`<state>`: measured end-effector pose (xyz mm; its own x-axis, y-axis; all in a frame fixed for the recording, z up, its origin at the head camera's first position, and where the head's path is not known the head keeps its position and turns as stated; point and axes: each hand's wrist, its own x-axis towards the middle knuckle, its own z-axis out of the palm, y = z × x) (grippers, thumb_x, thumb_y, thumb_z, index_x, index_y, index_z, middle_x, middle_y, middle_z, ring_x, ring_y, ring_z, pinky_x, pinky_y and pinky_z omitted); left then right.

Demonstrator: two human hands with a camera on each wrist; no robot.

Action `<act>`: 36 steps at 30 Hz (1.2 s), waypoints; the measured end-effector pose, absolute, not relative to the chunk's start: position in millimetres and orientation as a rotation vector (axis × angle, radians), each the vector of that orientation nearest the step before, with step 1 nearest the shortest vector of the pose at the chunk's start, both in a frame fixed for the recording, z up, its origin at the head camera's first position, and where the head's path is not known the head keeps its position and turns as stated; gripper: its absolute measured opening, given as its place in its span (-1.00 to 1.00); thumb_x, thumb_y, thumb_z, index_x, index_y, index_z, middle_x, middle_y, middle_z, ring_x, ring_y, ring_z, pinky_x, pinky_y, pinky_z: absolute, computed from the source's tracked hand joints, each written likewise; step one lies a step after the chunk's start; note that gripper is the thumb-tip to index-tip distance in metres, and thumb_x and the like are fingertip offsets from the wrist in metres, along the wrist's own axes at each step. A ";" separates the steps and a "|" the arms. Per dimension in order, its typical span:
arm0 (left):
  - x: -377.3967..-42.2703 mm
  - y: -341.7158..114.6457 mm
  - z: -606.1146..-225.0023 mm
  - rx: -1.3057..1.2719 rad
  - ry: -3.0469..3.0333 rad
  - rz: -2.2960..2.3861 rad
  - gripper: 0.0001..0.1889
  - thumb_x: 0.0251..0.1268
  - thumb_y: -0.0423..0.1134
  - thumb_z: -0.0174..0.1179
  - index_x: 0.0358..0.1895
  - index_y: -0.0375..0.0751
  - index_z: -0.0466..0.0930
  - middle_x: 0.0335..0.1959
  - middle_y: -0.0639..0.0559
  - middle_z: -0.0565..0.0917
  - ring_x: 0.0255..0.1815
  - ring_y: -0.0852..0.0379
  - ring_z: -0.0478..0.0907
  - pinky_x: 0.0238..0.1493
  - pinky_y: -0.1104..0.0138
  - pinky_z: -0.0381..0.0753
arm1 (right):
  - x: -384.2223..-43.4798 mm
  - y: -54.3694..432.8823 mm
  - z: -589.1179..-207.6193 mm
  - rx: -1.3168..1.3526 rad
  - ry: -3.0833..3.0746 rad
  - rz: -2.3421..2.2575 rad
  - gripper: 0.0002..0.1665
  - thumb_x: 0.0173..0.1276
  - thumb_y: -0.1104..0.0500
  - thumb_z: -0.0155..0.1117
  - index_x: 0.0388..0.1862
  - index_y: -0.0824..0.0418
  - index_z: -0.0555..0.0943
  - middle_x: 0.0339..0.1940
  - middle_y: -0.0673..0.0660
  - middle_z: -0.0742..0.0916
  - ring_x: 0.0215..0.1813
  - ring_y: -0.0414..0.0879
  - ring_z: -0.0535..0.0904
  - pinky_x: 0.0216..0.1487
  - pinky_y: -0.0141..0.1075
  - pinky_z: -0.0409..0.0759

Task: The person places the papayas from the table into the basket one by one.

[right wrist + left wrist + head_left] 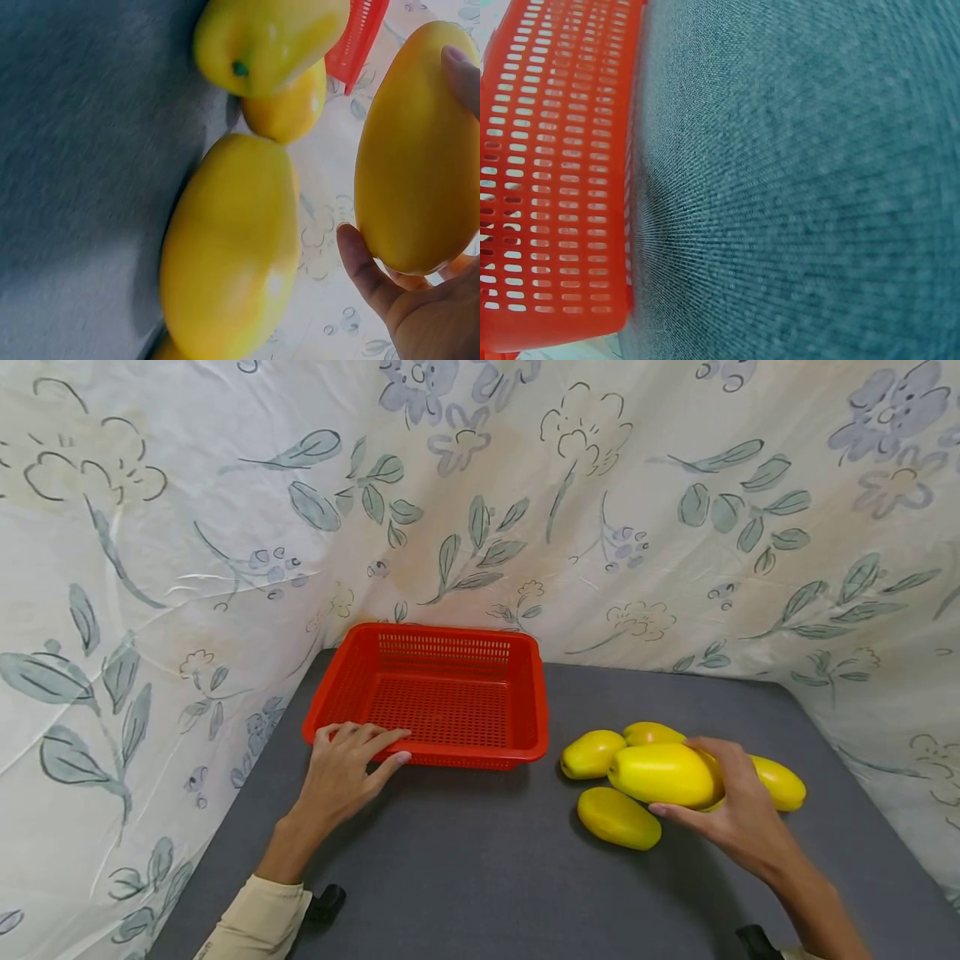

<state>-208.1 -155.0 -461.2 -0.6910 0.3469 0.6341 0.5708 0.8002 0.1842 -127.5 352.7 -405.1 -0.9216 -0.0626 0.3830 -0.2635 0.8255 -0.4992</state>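
My right hand (742, 810) grips a large yellow mango (663, 774), thumb on its near side and fingers over the far side. In the right wrist view this mango (416, 150) is held up apart from the others. Around it on the table lie several more: a mango (618, 818) in front, a mango (592, 754) to the left, one mango (651, 732) behind, and another mango (780, 783) to the right, partly hidden by the hand. My left hand (341, 777) holds the near left rim of a red plastic basket (528, 743), fingers over the edge and thumb along the front.
The basket, slotted and shallow, stands at the back left of a dark grey table (465, 868) with nothing visible inside. A flowered cloth (480, 527) hangs behind the table and along its sides. The mangoes sit to the basket's right.
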 end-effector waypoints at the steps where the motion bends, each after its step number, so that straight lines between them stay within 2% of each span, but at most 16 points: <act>1: -208.2 -155.0 -461.5 -0.678 -2.388 -0.495 -0.55 0.30 0.07 0.39 0.23 0.07 0.77 -0.09 -0.06 0.77 -0.05 -0.16 0.63 0.18 -0.28 0.33 | -128.5 350.9 -405.0 0.253 -2.650 0.807 0.15 0.00 -0.02 0.82 0.47 0.31 0.38 0.33 0.39 0.49 0.21 0.29 0.41 0.07 0.22 0.35; 10: -208.3 -154.9 -462.5 -0.673 -2.386 -0.493 -0.55 0.31 0.08 0.38 0.22 0.08 0.77 -0.09 -0.06 0.77 -0.04 -0.15 0.63 0.19 -0.29 0.33 | -135.2 334.5 -402.8 0.273 -2.627 0.871 0.15 -0.02 0.00 0.82 0.49 0.22 0.39 0.36 0.34 0.48 0.22 0.28 0.41 0.09 0.25 0.36; 22: -208.9 -155.4 -460.5 -0.677 -2.384 -0.507 -0.56 0.30 0.07 0.39 0.21 0.07 0.78 -0.11 -0.04 0.77 -0.08 -0.13 0.63 0.18 -0.26 0.33 | -143.8 318.3 -402.2 0.292 -2.620 0.917 0.14 0.01 -0.02 0.81 0.50 0.16 0.38 0.39 0.25 0.49 0.23 0.16 0.39 0.10 0.05 0.33; 29: -210.0 -156.3 -460.9 -0.672 -2.391 -0.510 -0.56 0.30 0.07 0.40 0.22 0.08 0.77 -0.09 -0.05 0.77 -0.06 -0.13 0.63 0.19 -0.27 0.32 | -147.1 307.8 -402.1 0.277 -2.653 0.954 0.13 0.03 -0.08 0.79 0.51 0.10 0.38 0.39 0.25 0.47 0.25 0.19 0.38 0.13 0.16 0.38; 36: -210.3 -154.8 -461.1 -0.668 -2.387 -0.511 -0.57 0.29 0.06 0.41 0.20 0.08 0.78 -0.10 -0.03 0.77 -0.07 -0.12 0.63 0.18 -0.26 0.33 | -152.0 299.2 -405.7 0.316 -2.639 0.975 0.11 0.02 -0.06 0.80 0.49 0.10 0.39 0.35 0.22 0.49 0.22 0.15 0.40 0.12 0.09 0.38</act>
<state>-210.3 -154.8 -461.1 -0.6923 0.3372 0.6379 0.5689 0.7989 0.1951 -152.0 299.2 -405.7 -0.9277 -0.0979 0.3602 -0.3085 0.7443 -0.5924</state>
